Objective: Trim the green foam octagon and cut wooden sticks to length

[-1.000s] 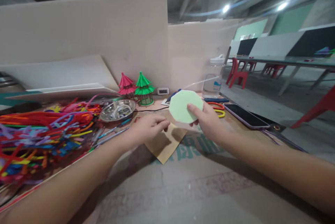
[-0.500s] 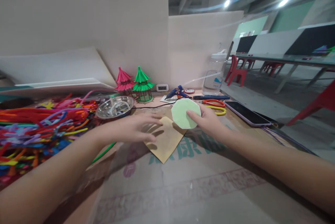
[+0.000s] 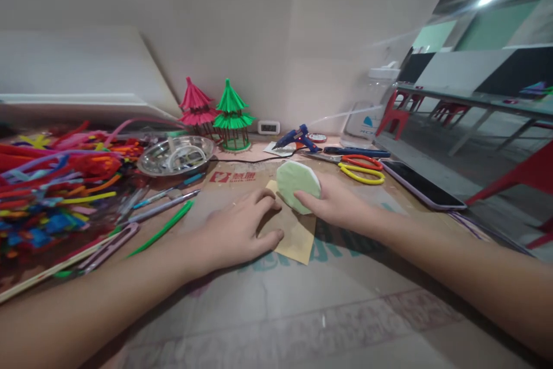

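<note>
My right hand (image 3: 330, 199) pinches a pale green octagonal piece (image 3: 296, 185), thumb on its face, fingers behind it. The piece is tilted above a square of yellow-tan paper (image 3: 298, 239) that lies on the printed cardboard sheet (image 3: 276, 311). My left hand (image 3: 244, 225) is at the left side of this paper, with thumb and fingers apart. Its fingertips seem to rest on the paper, though the contact is hard to make out. Part of the paper is hidden under the green piece and the left hand.
Left are pipe cleaners (image 3: 56, 185), a clear dish (image 3: 177, 156) and pens (image 3: 166, 205). Behind stand pink (image 3: 199, 104) and green (image 3: 228, 110) small pavilions, a digital clock (image 3: 268, 127) and a blue glue gun (image 3: 298, 139). Scissors (image 3: 362, 170), a phone (image 3: 423, 185) and a bottle (image 3: 367, 110) are right.
My left hand has come down and right onto the yellow-tan paper, which has turned. The green piece, still in my right hand, is tilted more. The camera has tipped downward.
</note>
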Action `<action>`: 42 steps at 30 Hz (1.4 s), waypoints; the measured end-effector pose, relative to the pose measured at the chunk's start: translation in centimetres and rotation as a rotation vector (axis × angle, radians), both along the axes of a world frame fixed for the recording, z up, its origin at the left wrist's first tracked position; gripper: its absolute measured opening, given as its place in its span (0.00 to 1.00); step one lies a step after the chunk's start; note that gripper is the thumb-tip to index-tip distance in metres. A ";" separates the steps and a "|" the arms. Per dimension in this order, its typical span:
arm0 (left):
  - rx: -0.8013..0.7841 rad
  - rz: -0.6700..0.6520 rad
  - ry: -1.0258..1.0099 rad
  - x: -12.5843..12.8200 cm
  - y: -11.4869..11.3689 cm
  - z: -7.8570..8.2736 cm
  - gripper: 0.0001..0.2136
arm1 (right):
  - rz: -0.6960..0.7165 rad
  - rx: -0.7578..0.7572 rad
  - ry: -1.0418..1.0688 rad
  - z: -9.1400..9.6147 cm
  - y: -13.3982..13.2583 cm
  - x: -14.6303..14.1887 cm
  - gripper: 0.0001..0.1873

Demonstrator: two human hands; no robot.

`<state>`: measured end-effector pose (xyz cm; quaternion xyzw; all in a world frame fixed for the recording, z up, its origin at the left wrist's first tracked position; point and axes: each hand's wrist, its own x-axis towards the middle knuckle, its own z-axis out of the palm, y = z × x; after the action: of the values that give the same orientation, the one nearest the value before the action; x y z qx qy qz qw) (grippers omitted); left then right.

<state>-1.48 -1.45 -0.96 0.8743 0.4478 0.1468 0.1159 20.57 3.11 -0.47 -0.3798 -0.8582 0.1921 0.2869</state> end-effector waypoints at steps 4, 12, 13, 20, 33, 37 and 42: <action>0.011 0.000 -0.017 0.0 0.1 -0.4 0.19 | -0.019 0.089 -0.142 0.1 -0.8 0.3 0.08; -0.031 0.027 0.054 0.2 -0.1 -0.2 0.21 | -0.041 0.187 -0.239 0.0 -1.3 -0.3 0.10; -0.030 0.021 0.047 0.2 -0.1 -0.2 0.20 | -0.024 0.172 -0.249 0.3 -1.8 -0.1 0.10; 0.007 -0.035 0.064 0.1 0.1 -0.3 0.19 | -0.066 0.248 -0.273 -1.3 -0.9 -1.3 0.21; -0.372 -0.385 -0.291 2.5 -4.5 3.1 0.15 | -0.129 -0.639 0.667 -2.0 3.0 -0.7 0.09; 0.049 -0.037 -0.249 0.9 -1.8 2.0 0.09 | -0.036 -0.822 0.822 -1.8 3.6 0.2 0.13; 0.110 -0.035 -0.157 -0.3 0.4 0.0 0.10 | 0.011 -0.911 0.893 -1.3 2.6 0.1 0.14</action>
<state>-1.73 -1.03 -0.96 0.8729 0.4131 0.2374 0.1051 20.65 5.71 -1.78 -0.3426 -0.4904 0.6790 0.4256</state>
